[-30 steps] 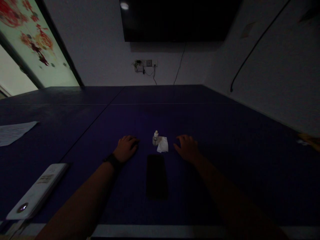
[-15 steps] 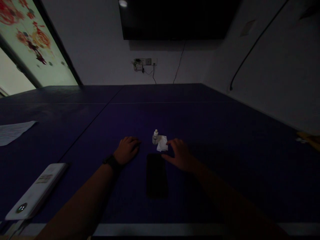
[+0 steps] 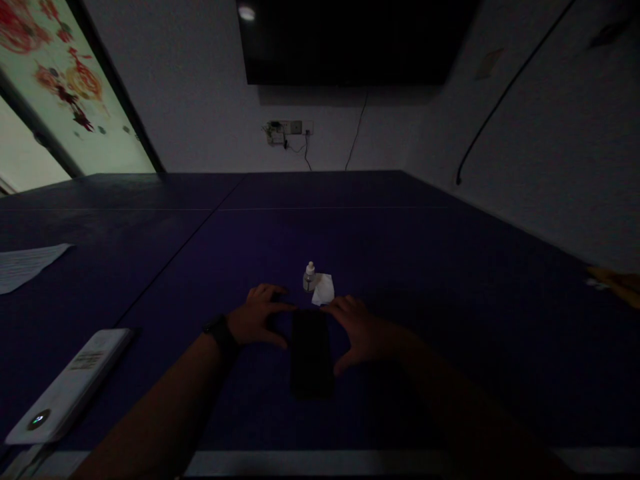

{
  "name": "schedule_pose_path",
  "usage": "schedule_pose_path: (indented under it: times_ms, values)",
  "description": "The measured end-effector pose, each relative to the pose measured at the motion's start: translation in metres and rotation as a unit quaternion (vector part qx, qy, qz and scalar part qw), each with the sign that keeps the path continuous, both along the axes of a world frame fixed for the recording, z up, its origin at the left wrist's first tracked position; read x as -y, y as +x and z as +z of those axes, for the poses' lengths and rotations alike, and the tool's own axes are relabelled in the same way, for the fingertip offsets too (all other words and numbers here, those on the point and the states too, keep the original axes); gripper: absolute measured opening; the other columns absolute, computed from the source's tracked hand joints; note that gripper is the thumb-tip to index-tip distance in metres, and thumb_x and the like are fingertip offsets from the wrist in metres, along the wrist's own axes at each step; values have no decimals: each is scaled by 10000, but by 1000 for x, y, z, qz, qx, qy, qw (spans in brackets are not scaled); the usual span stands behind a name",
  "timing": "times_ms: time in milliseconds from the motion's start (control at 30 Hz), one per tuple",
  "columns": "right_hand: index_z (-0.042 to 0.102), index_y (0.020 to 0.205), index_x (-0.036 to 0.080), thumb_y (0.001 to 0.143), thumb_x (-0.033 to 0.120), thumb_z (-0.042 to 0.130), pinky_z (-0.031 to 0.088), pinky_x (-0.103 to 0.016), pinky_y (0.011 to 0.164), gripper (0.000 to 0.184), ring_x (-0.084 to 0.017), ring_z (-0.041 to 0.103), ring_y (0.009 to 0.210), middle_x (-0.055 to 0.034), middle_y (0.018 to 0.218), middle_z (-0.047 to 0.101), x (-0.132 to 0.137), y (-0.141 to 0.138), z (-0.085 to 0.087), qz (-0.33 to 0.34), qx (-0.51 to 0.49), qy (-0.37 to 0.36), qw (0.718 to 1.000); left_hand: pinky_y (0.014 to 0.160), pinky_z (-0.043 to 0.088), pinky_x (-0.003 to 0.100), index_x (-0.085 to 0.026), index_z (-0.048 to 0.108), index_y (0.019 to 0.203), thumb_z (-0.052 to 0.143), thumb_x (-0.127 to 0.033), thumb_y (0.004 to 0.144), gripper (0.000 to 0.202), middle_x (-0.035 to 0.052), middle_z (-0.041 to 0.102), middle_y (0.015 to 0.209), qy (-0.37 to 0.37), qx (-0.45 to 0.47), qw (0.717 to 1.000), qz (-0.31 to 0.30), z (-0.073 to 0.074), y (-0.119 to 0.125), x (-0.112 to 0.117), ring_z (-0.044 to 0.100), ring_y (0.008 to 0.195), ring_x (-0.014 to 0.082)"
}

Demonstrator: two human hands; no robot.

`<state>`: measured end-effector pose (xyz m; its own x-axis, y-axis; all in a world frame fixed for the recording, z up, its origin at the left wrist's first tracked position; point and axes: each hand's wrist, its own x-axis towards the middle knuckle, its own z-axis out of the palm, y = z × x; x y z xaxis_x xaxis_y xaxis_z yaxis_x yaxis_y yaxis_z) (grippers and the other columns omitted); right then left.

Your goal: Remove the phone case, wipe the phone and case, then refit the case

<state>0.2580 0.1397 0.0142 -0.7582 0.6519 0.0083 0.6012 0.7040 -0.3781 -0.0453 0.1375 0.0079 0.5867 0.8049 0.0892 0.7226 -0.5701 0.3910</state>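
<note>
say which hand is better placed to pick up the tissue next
Right, probably: the right hand sits just below the white tissue, fingertips nearly reaching it, while the left hand lies farther off, with the small bottle between.

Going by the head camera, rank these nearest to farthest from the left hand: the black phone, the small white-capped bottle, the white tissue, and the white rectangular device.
From the left hand:
1. Black smartphone, just to the hand's right.
2. Too close to call: small white-capped bottle and crumpled white tissue, both ahead and to the right.
3. White rectangular device, far off at lower left.
</note>
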Motion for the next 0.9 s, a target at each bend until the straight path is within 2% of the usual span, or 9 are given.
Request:
schedule_pose_path:
  times_ms: [133, 267, 367, 467, 533, 600, 667, 800, 900]
  values:
    - [499, 1397, 176, 487, 716, 851, 382, -524, 1023, 1115, -373, 490, 1161, -162, 1317, 545, 1, -7, -5, -9, 4, 9, 1000, 1037, 314, 542, -346, 703, 1220, 809, -686, 600, 715, 114, 581, 1331, 8, 20, 1000, 3, -3, 6, 0, 447, 1246, 362]
    - [532, 1346, 184, 460, 708, 867, 394, -512, 999, 1083, -362, 505, 1127, -153, 1279, 573, -1, -12, -8, -18, -8, 10, 1000, 1015, 334, 474, -322, 714, 1179, 822, -630, 629, 640, 92, 636, 1233, -1, 53, 999, 5, -5, 11, 0, 490, 1194, 318]
    - [549, 1308, 185, 449, 691, 882, 399, -496, 988, 1051, -355, 518, 1111, -147, 1254, 589, -3, -13, -7, -16, -21, 12, 1000, 1033, 326, 477, -306, 712, 1154, 856, -578, 614, 621, 88, 647, 1233, -21, 87, 996, 5, -6, 12, 0, 506, 1198, 315]
    - [555, 1283, 175, 442, 675, 893, 408, -474, 969, 1036, -347, 532, 1094, -144, 1228, 602, -4, -12, -7, -10, -37, 15, 999, 1059, 332, 483, -272, 685, 1151, 890, -494, 617, 614, 88, 658, 1237, -70, 165, 984, -7, -6, 13, 0, 535, 1196, 304]
    - [545, 1291, 180, 445, 656, 902, 409, -463, 965, 1035, -339, 539, 1089, -138, 1216, 605, -5, -12, -8, -14, -52, 10, 998, 1011, 403, 455, -253, 636, 1209, 877, -424, 670, 615, 82, 685, 1162, -154, 240, 958, -16, -6, 13, 2, 593, 1123, 272]
    - [527, 1314, 193, 452, 624, 916, 402, -461, 975, 1039, -333, 545, 1099, -133, 1215, 604, -6, -11, -10, -24, -69, -3, 997, 923, 473, 408, -243, 563, 1300, 830, -343, 744, 625, 52, 706, 1026, -258, 306, 916, -21, -6, 13, 4, 648, 1000, 226]
    - [504, 1340, 206, 461, 582, 930, 399, -462, 980, 1047, -330, 552, 1106, -132, 1216, 601, -7, -11, -12, -40, -81, -18, 996, 865, 506, 370, -240, 500, 1365, 787, -274, 787, 646, 22, 694, 946, -330, 356, 874, -17, -5, 14, 7, 665, 916, 186]
    - [476, 1368, 229, 467, 501, 955, 401, -477, 989, 1055, -330, 560, 1122, -130, 1223, 601, -9, -14, -16, -74, -106, -35, 991, 725, 567, 321, -302, 403, 1435, 763, -283, 803, 728, 58, 608, 1164, -397, 407, 823, 19, -2, 17, 14, 664, 909, 174]
    - [464, 1383, 219, 459, 464, 966, 418, -487, 992, 1079, -326, 564, 1130, -134, 1233, 600, -9, -16, -17, -86, -136, -45, 986, 636, 574, 270, -318, 347, 1467, 730, -323, 831, 743, 108, 522, 1322, -410, 418, 809, 53, -2, 22, 17, 656, 925, 178]
